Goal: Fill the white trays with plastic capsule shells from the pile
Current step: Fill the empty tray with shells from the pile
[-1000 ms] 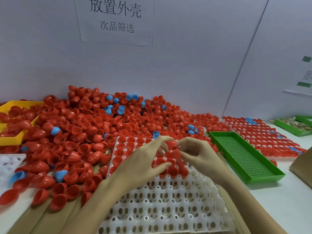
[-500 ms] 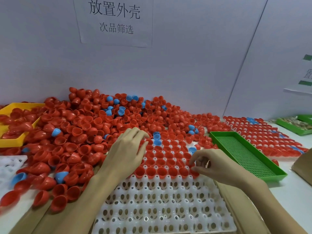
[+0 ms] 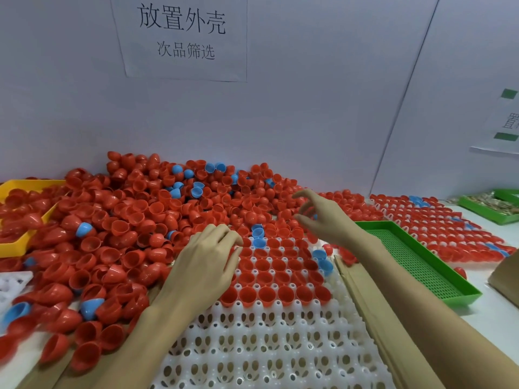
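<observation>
**Both hands at the far end of the half-filled tray**

While our arms are reaching forward over the white tray, we are seeing its far rows already sitting full of red shells, open side up, with a couple of blue shells among them, and its near rows standing empty. Our left hand is lying palm down at the tray's far left corner, where the pile is spilling against the tray; its fingers are curling down onto the shells there, and we cannot tell whether they are holding one. Our right hand is hovering above the tray's far right corner, fingers spread and loosely bent, holding nothing.

Right of the tray, past a strip of cardboard, a green mesh tray is sitting, and beyond that a second white tray packed with shells. Left of the tray, behind the pile, a yellow bin is poking out. On the wall behind the tray a paper sign is hanging.
</observation>
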Motion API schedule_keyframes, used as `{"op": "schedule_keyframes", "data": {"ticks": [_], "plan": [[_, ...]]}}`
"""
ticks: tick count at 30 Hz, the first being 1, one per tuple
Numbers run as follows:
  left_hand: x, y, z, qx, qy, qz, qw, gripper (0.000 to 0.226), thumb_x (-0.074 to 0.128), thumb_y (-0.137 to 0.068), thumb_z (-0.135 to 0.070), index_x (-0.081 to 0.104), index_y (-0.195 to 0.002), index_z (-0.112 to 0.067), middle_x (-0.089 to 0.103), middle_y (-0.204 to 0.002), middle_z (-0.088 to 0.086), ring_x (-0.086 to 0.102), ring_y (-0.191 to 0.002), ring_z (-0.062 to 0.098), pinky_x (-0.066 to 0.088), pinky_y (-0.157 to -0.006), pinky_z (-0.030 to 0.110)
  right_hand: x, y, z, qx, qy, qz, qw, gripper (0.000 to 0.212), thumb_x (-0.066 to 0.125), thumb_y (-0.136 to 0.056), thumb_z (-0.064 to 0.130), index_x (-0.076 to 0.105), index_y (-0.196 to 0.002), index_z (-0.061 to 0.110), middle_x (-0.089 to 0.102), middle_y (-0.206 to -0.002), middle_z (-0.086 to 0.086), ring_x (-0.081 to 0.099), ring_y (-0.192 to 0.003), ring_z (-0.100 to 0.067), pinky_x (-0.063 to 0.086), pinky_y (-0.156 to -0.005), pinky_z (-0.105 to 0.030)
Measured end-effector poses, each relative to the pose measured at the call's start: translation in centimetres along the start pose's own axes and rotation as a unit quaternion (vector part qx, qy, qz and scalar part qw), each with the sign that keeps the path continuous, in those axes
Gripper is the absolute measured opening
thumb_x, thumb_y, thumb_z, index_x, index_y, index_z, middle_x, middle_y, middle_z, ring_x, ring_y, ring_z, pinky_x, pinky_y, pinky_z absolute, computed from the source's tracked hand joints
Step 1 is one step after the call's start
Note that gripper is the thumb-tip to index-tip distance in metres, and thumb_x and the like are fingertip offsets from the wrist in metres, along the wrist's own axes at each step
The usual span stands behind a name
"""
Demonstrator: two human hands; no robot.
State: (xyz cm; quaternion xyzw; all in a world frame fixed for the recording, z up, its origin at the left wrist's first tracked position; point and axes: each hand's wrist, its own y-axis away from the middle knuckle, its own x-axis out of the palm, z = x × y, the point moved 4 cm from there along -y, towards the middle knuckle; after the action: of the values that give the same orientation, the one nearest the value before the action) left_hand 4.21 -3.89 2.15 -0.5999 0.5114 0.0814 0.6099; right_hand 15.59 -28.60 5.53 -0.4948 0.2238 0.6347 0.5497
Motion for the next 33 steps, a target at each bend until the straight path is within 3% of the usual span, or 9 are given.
{"op": "schedule_keyframes", "data": {"ticks": [3,6,9,15,19,21,25,29,33], "plan": [[0.1,0.0,-0.2,0.045,-0.072,0.005,0.996,0.005,0.068,-0.098,-0.016,0.072,-0.098,-0.014,0.065,-0.094,-0.003,0.059,-0.085,0.017,0.054,-0.076,0.036,1.8,-3.5,-0.6,0.007,0.048,-0.003,0.999,0.05,0.059,-0.106,0.014,0.047,-0.154,0.021,0.054,-0.152,-0.008,0.055,-0.135,-0.025,0.047,-0.115,-0.04],[-0.1,0.0,-0.4,0.078,-0.126,-0.011,0.989,0.009,0.065,-0.098,-0.015,0.07,-0.092,-0.012,0.063,-0.088,0.001,0.058,-0.08,0.02,0.053,-0.071,0.037,3.6,-5.5,-1.3,0.03,0.068,0.066,0.995,0.058,0.046,-0.098,-0.007,0.061,-0.145,0.022,0.05,-0.156,-0.008,0.047,-0.143,-0.027,0.042,-0.119,-0.042],[-0.3,0.0,-0.4,0.081,-0.132,-0.027,0.988,0.013,0.062,-0.099,-0.016,0.068,-0.088,-0.013,0.061,-0.084,0.0,0.056,-0.077,0.019,0.052,-0.069,0.037,5.4,-6.4,-1.8,0.055,0.138,0.149,0.978,0.06,0.044,-0.091,-0.012,0.071,-0.136,0.017,0.052,-0.153,-0.006,0.049,-0.141,-0.028,0.043,-0.118,-0.039],[-0.3,0.0,-0.1,0.078,-0.125,-0.033,0.989,0.012,0.064,-0.098,-0.016,0.069,-0.088,-0.013,0.061,-0.084,-0.001,0.056,-0.078,0.018,0.053,-0.068,0.036,4.4,-6.5,-2.3,0.03,0.149,0.032,0.988,0.04,0.058,-0.097,-0.008,0.078,-0.123,0.015,0.064,-0.13,-0.008,0.059,-0.121,-0.027,0.051,-0.103,-0.035],[-0.5,0.0,-0.1,0.063,-0.108,-0.039,0.991,0.01,0.064,-0.097,-0.015,0.07,-0.089,-0.013,0.062,-0.085,-0.001,0.057,-0.079,0.017,0.055,-0.07,0.036,2.2,-4.6,-2.1,0.02,-0.024,-0.092,0.995,0.025,0.066,-0.1,0.002,0.082,-0.113,0.016,0.072,-0.124,-0.005,0.066,-0.113,-0.021,0.056,-0.104,-0.04],[-0.5,0.1,-0.3,0.063,-0.101,-0.044,0.992,0.009,0.065,-0.096,-0.014,0.07,-0.089,-0.012,0.062,-0.085,-0.002,0.057,-0.078,0.017,0.055,-0.068,0.036,1.6,-3.1,-1.4,0.004,-0.12,-0.109,0.987,0.024,0.066,-0.102,0.005,0.08,-0.117,0.019,0.074,-0.124,0.002,0.069,-0.114,-0.016,0.058,-0.102,-0.039],[-0.4,0.0,-0.7,0.061,-0.096,-0.036,0.993,0.007,0.067,-0.096,-0.015,0.071,-0.092,-0.013,0.063,-0.086,-0.002,0.058,-0.079,0.017,0.055,-0.069,0.036,1.8,0.5,-0.2,-0.024,-0.219,-0.071,0.973,0.032,0.066,-0.103,0.01,0.072,-0.13,0.026,0.071,-0.129,0.01,0.069,-0.114,-0.006,0.06,-0.098,-0.025],[-0.4,-0.1,-1.3,0.066,-0.061,-0.025,0.996,0.009,0.064,-0.099,-0.018,0.072,-0.103,-0.015,0.064,-0.091,-0.005,0.059,-0.083,0.015,0.056,-0.073,0.037,2.2,3.5,0.6,-0.044,-0.307,-0.024,0.95,0.031,0.066,-0.104,0.015,0.073,-0.13,0.031,0.073,-0.129,0.014,0.07,-0.118,-0.008,0.057,-0.099,-0.023],[-0.1,0.0,-2.3,0.015,0.112,0.015,0.994,0.029,0.061,-0.101,-0.042,0.066,-0.127,-0.029,0.064,-0.102,-0.02,0.062,-0.098,0.001,0.053,-0.088,0.02,2.3,5.2,2.0,-0.06,-0.378,0.028,0.924,0.027,0.071,-0.102,0.023,0.073,-0.128,0.027,0.071,-0.134,0.008,0.07,-0.121,-0.015,0.056,-0.099,-0.023]]}}
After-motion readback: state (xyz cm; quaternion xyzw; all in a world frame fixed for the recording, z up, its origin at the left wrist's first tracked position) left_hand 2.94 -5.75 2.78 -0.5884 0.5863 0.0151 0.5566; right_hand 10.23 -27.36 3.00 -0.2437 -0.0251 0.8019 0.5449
